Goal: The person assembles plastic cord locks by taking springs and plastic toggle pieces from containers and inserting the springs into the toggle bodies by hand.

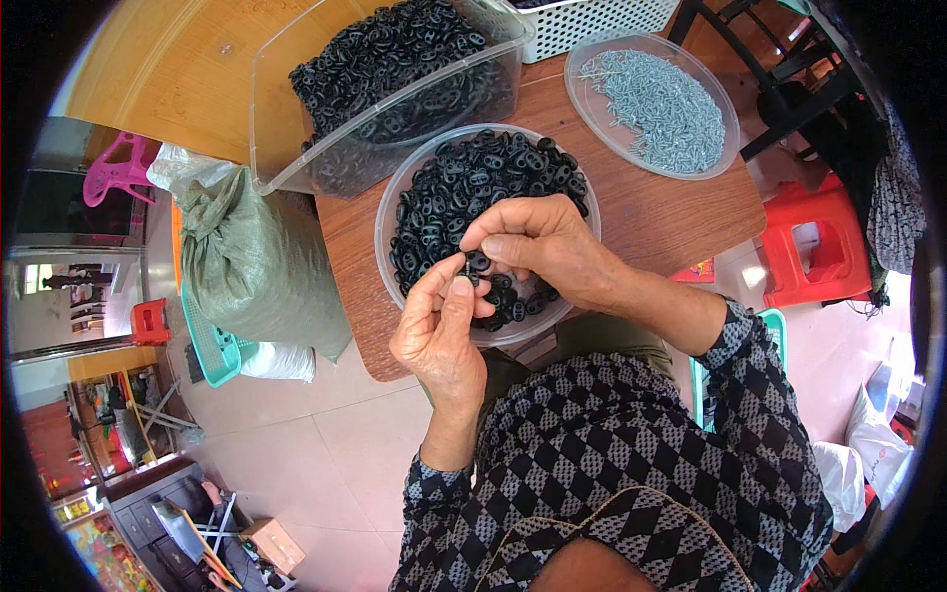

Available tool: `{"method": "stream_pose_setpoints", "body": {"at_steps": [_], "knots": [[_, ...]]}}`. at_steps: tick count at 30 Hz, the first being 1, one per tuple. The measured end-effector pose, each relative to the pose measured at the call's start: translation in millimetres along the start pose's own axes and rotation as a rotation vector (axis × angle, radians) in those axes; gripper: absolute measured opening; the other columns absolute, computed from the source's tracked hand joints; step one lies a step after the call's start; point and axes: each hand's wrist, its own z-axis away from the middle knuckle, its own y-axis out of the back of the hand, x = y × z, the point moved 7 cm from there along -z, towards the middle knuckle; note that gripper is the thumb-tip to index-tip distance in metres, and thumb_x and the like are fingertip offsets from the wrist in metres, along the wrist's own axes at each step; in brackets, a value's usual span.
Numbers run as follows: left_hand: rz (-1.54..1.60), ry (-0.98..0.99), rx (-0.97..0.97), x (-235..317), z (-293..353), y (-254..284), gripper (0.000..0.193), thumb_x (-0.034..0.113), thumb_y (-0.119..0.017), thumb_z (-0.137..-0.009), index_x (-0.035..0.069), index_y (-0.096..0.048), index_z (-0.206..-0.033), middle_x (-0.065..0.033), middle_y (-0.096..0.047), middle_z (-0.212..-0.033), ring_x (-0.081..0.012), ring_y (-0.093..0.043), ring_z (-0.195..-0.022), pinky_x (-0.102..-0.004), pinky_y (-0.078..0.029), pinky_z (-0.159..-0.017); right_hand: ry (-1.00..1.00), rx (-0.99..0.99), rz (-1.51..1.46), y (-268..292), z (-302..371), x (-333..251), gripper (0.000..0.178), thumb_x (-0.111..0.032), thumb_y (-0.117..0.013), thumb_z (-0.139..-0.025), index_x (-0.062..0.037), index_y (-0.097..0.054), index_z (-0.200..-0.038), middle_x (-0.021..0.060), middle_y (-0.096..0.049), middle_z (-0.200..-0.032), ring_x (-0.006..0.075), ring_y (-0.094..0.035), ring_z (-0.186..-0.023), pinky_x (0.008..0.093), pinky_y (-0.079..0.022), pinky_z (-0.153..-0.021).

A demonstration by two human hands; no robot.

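Both my hands meet over a round clear tub (387, 266) heaped with small black two-holed plastic pieces (464, 187). My left hand (444, 331) is closed, its thumb and forefinger pinching one small black plastic piece (477, 261). A thin silvery bit, seemingly a screw, shows at its fingertips. From the other side my right hand (552, 247) is closed too, with thumb and forefinger at the same piece; its fingertips partly cover it. On the right of the table, a round clear lid (582, 104) carries a pile of small silvery screws (663, 109).
A large clear bin (266, 128) of the same black pieces stands at the back of the brown table (681, 232), beside a white perforated basket (592, 28). A green sack (256, 266) leans at the left. A red stool (814, 242) is at the right.
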Motion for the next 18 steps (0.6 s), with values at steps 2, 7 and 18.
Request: {"method": "stream_pose_setpoints", "body": {"at_steps": [2, 7, 18], "knots": [[0.019, 0.008, -0.003, -0.7, 0.5, 0.5, 0.022, -0.001, -0.059, -0.085, -0.010, -0.060, -0.106, -0.0107, -0.063, -0.081, -0.0149, -0.061, -0.067, -0.0224, -0.051, -0.056, -0.012, 0.000, -0.006, -0.8, 0.9, 0.0, 0.011, -0.003, -0.059, -0.083, 0.0002, -0.066, -0.090, 0.0011, -0.064, -0.077, 0.0032, -0.055, -0.066, 0.0194, -0.045, -0.056], [0.075, 0.022, -0.012, -1.4, 2.1, 2.3, 0.020, 0.000, -0.059, -0.088, -0.008, -0.061, -0.106, -0.0109, -0.065, -0.084, -0.0115, -0.061, -0.069, -0.0206, -0.051, -0.059, 0.019, 0.001, 0.009, -5.2, 3.2, 0.3, 0.011, -0.001, -0.060, -0.082, 0.0008, -0.066, -0.090, 0.0014, -0.065, -0.077, 0.0037, -0.056, -0.066, 0.0192, -0.046, -0.057], [0.155, 0.121, 0.001, -7.5, 5.4, 3.9, 0.020, 0.000, -0.057, -0.088, -0.009, -0.061, -0.106, -0.0131, -0.065, -0.085, -0.0145, -0.061, -0.070, -0.0224, -0.051, -0.058, 0.263, 0.014, 0.086, -9.2, 11.3, 2.4, 0.017, 0.000, -0.063, -0.084, -0.0002, -0.065, -0.101, 0.0014, -0.060, -0.091, 0.0052, -0.056, -0.078, 0.0186, -0.045, -0.066]]}}
